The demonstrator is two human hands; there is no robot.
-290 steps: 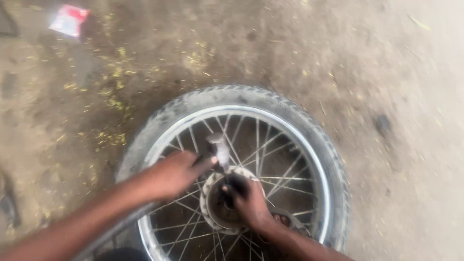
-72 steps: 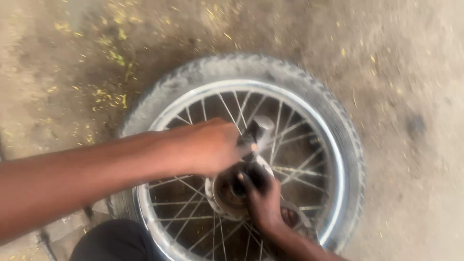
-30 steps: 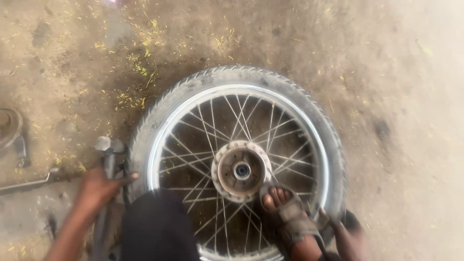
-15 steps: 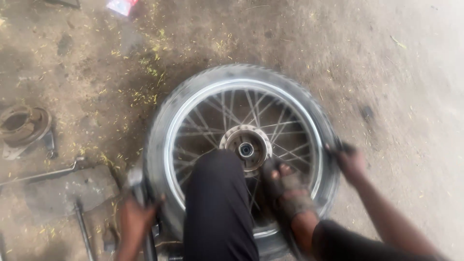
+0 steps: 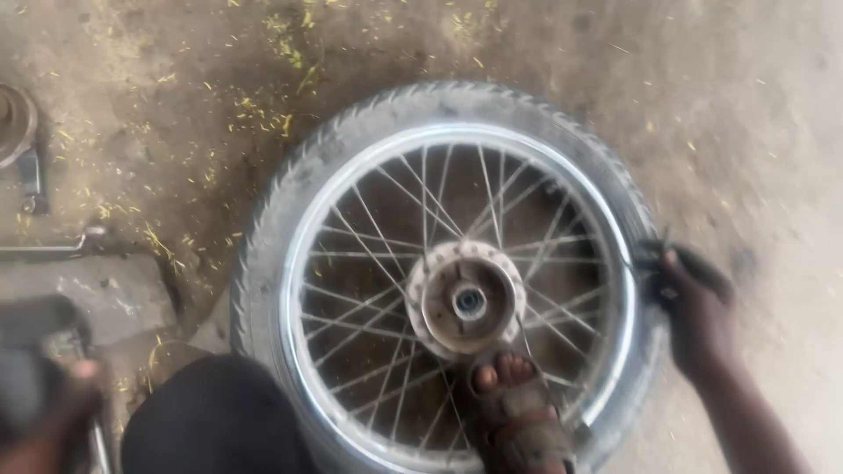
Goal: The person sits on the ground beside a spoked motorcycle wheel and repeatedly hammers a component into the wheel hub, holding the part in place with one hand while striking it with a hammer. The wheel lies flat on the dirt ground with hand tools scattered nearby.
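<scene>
A spoked motorcycle wheel with its tyre [image 5: 303, 167] lies flat on the dirt ground. Its metal hub [image 5: 465, 303] sits in the middle of the chrome rim [image 5: 615, 290]. My right hand [image 5: 698, 307] grips the tyre's right edge, fingers curled over the rubber. My left hand [image 5: 48, 399] is at the bottom left, blurred, closed around a dark tool or bar that I cannot make out. My sandalled foot [image 5: 518, 412] presses on the spokes just below the hub, and my dark-trousered knee [image 5: 215, 421] is by the wheel's lower left.
A round rusty metal part [image 5: 13, 118] lies at the far left edge. A long metal bar [image 5: 53, 247] rests on the ground left of the wheel, beside a concrete slab [image 5: 97, 294]. Yellow chaff is scattered over the dirt.
Over the last second my right hand came out to the tyre's right edge and took hold. My left hand dropped lower left onto a tool. Earlier both hands worked at the hub.
</scene>
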